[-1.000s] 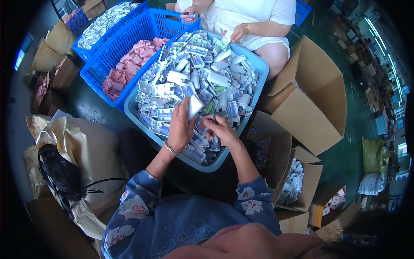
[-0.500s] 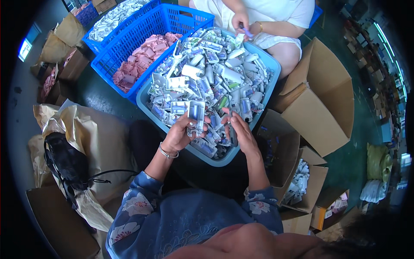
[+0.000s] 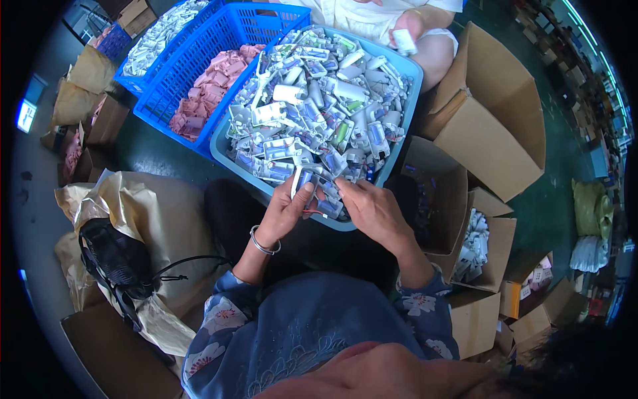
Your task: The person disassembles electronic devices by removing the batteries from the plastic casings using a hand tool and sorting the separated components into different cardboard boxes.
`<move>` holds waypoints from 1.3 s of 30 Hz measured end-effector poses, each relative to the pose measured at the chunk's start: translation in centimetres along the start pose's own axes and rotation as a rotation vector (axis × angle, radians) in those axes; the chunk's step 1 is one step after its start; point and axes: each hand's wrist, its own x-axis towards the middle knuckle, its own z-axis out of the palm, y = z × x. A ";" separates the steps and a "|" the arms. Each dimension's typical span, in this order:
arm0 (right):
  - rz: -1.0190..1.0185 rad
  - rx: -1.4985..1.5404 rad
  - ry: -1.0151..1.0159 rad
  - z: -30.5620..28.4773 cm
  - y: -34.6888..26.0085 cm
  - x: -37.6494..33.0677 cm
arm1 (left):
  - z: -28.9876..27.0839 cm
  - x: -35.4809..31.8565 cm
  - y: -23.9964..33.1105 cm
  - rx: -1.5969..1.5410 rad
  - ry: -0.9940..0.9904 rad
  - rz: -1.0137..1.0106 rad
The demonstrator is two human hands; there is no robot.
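Note:
My left hand [image 3: 287,209], with a silver bracelet at the wrist, is closed on a white plastic casing [image 3: 297,178] over the near edge of the blue tub [image 3: 214,149]. A blue cylindrical battery [image 3: 306,178] shows inside the casing. A red wire with a small white plug [image 3: 321,214] hangs below the fingers. Just right of the casing, my right hand [image 3: 375,209] has its fingers bent together at its side. What those fingertips grip is hidden. Many similar white casings [image 3: 349,90] with blue or green batteries are heaped in the tub.
Across the tub sits a person with a white piece [image 3: 404,41] in hand. Blue crates [image 3: 156,110] with pink and white casings stand at the far left. Cardboard boxes [image 3: 488,146] are on the right. A paper sack [image 3: 166,219] and black bag [image 3: 116,256] lie left.
The casing in my left hand has tilted, and a red wire now shows below it. My right hand has closed in beside it, fingers bent. Across the tub, the person's hands have moved apart.

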 end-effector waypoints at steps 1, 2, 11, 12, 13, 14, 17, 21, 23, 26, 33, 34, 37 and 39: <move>-0.060 -0.019 0.002 -0.3 0.3 -0.1 | 0.0 -0.2 0.6 -0.009 -0.031 -0.035; -0.076 -0.071 -0.067 -0.5 0.3 -0.2 | -0.1 -0.7 0.7 -0.022 -0.060 -0.076; -0.095 -0.129 -0.089 2.5 1.0 -3.3 | -0.9 -2.4 -0.5 0.083 -0.182 -0.206; -0.095 -0.109 -0.062 2.8 1.1 -3.7 | -0.9 -2.5 -0.5 0.053 -0.213 -0.212; -0.093 -0.106 -0.064 2.9 1.2 -3.6 | -1.0 -2.5 -0.3 0.026 -0.247 -0.217; -0.123 -0.043 -0.042 2.9 1.5 -3.6 | -1.2 -2.5 -0.2 0.026 -0.247 -0.222; -0.182 0.038 -0.020 3.2 2.6 -3.8 | -1.3 -2.4 -0.1 -0.020 -0.313 -0.233; -0.225 0.039 -0.018 3.8 3.9 -4.8 | -0.6 -2.6 -0.4 -0.040 -0.352 -0.257; -0.181 -0.052 -0.057 3.8 3.9 -5.0 | -0.1 -2.3 -1.5 -0.052 -0.294 -0.319; 0.025 -0.179 -0.169 4.0 2.1 -5.2 | 1.3 -2.3 -3.1 0.135 -0.126 -0.296; 0.039 -0.094 -0.149 5.2 2.4 -6.4 | 1.5 -3.7 -4.0 -0.186 -0.059 -0.415; 0.044 -0.113 -0.136 5.5 2.8 -6.8 | 1.5 -3.8 -4.3 -0.335 -0.033 -0.449; 0.064 -0.019 -0.175 6.7 3.8 -8.5 | 1.6 -4.0 -5.3 -0.344 -0.074 -0.580; -0.028 0.081 -0.150 6.7 4.4 -9.7 | 1.9 -4.7 -5.4 -0.311 -0.082 -0.569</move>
